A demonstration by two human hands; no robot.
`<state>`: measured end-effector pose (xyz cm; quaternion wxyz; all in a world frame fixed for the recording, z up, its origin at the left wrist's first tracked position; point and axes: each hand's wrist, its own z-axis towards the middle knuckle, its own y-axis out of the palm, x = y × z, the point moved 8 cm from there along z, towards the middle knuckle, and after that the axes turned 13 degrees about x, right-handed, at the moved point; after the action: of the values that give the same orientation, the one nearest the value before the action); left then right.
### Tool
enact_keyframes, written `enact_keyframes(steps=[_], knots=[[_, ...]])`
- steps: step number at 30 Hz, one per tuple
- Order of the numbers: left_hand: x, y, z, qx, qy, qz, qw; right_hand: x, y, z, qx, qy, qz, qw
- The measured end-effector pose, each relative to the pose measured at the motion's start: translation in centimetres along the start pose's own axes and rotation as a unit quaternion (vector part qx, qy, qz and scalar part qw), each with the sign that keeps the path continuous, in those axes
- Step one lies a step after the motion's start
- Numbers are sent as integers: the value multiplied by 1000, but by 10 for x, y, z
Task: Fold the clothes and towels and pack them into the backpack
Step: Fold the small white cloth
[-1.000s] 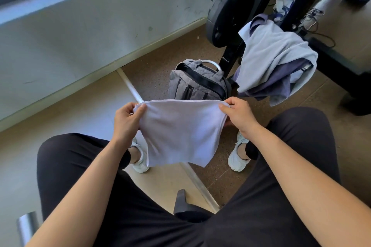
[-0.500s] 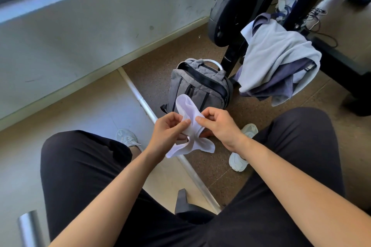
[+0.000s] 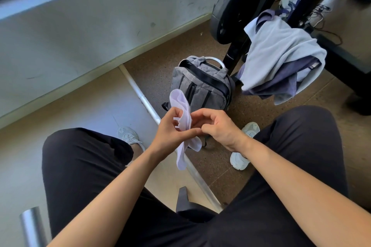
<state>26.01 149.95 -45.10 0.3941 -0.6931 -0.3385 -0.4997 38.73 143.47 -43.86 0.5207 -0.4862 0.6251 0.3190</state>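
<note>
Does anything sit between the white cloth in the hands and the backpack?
Nothing visible does. The white cloth, held in the left hand, hangs just before the backpack on the floor. Whether its top is unzipped cannot be told.

backpack (image 3: 202,86) boxed in: rack upright (image 3: 234,56) and hanging clothes (image 3: 281,60) right, floor rail (image 3: 140,96) left; floor (image 3: 156,60) behind open.

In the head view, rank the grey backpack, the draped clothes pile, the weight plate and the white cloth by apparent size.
1. clothes pile, largest.
2. grey backpack and weight plate look about alike; the plate is farther off, so unranked.
3. white cloth, bunched, smallest.
</note>
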Motion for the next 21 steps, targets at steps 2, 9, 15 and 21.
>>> enact_keyframes(steps=[2, 9, 15, 21], knots=[[2, -2, 2, 7, 11, -1, 1000, 1, 3, -1, -8, 17, 25, 1000], [3, -21, 15, 43, 15, -17, 999, -29, -27, 3, 152, -196, -269, 930], [15, -14, 11, -53, 25, -71, 996, -32, -17, 10, 100, -263, -420, 863], [14, -10, 10, -77, 37, -65, 994, -35, -11, 10, 63, -289, -434, 851]])
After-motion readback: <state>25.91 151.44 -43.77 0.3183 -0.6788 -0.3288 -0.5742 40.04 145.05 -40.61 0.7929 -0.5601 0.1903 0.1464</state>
